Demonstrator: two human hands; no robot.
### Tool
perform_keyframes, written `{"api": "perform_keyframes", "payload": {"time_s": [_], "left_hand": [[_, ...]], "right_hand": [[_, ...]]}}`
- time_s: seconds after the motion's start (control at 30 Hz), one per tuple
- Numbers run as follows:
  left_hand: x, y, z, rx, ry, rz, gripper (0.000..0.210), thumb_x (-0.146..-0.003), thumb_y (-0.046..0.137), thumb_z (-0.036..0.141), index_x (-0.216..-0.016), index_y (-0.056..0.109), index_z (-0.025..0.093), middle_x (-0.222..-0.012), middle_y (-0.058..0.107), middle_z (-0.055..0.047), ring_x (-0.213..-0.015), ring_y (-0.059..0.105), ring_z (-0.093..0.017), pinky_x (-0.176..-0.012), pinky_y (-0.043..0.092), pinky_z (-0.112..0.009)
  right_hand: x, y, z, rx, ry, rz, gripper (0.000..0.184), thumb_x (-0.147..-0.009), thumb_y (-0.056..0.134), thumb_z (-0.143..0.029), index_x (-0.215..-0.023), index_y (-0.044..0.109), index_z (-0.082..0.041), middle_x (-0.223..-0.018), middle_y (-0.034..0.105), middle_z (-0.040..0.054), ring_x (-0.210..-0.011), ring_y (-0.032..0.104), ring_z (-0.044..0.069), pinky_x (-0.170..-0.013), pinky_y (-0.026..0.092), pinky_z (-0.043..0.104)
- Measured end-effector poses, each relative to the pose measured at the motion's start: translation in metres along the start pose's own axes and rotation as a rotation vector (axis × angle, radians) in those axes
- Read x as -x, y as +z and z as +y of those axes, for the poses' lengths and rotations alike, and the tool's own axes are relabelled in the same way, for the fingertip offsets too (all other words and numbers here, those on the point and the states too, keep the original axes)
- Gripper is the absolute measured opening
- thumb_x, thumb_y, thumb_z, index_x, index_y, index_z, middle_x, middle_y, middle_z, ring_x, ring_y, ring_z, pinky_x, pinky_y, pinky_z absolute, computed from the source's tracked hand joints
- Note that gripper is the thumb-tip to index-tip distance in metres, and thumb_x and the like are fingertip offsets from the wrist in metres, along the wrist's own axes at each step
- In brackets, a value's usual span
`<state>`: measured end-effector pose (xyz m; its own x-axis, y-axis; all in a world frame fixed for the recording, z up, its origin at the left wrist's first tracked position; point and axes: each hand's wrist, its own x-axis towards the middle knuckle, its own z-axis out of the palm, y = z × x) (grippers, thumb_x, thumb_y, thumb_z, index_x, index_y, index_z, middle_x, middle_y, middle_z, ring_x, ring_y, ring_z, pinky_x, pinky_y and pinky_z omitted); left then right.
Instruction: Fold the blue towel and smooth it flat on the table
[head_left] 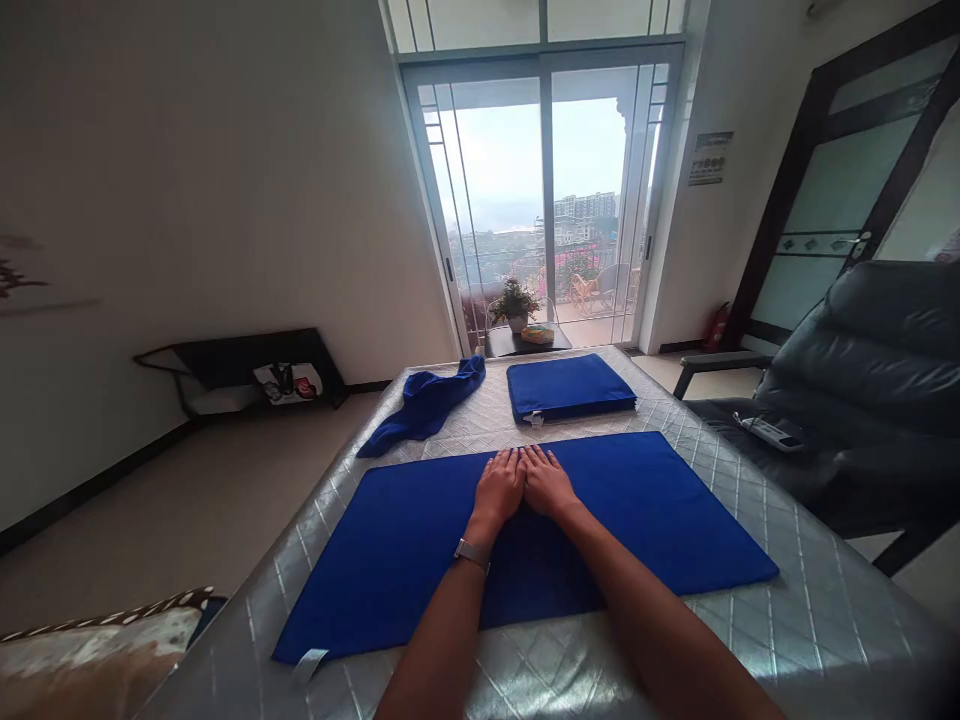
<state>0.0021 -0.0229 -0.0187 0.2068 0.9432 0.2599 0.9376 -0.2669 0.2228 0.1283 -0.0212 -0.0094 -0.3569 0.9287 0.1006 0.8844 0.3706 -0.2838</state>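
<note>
A blue cloth lies spread out in front of me, with a white tag at its near left corner. My left hand rests flat on the far middle part of the cloth, fingers stretched forward, a watch band on the wrist. Beside it, touching at the thumbs and index fingers, my right hand also lies flat with fingers extended. Neither hand grips anything. Beyond the cloth sits a neatly folded stack of blue cloth with a white tag. To its left lies a crumpled blue cloth.
Everything blue lies on a silvery quilted mattress. A dark padded armchair holding a white power strip stands close on the right. A potted plant stands on a small table before the glass doors. At left is a low black rack.
</note>
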Motion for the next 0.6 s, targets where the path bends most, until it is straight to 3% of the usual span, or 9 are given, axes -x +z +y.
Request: {"api": "perform_keyframes", "payload": {"time_s": [0.3,0.6], "left_hand": [[-0.0048,0.0088,-0.0071,-0.063,0.030,-0.006,0.053,-0.104,0.021,0.036,-0.145,0.046,0.014,-0.152,0.046,-0.014,-0.144,0.037,-0.023,-0.119,0.027,-0.044],[-0.0044,0.0091,-0.0094,-0.103,0.045,-0.039,0.056,-0.104,0.020,0.038,-0.147,0.043,0.010,-0.154,0.041,-0.017,-0.146,0.034,-0.025,-0.120,0.026,-0.045]], "right_hand": [[-0.0045,0.0026,0.0026,0.028,0.011,-0.027,0.061,-0.097,0.023,-0.029,-0.154,0.030,-0.009,-0.162,0.025,0.0094,-0.151,0.017,0.021,-0.122,0.010,0.040],[-0.0035,0.0006,0.0028,0.004,0.024,-0.031,0.062,-0.097,0.022,-0.030,-0.154,0.029,-0.008,-0.162,0.025,0.0101,-0.151,0.017,0.021,-0.122,0.010,0.040]]}}
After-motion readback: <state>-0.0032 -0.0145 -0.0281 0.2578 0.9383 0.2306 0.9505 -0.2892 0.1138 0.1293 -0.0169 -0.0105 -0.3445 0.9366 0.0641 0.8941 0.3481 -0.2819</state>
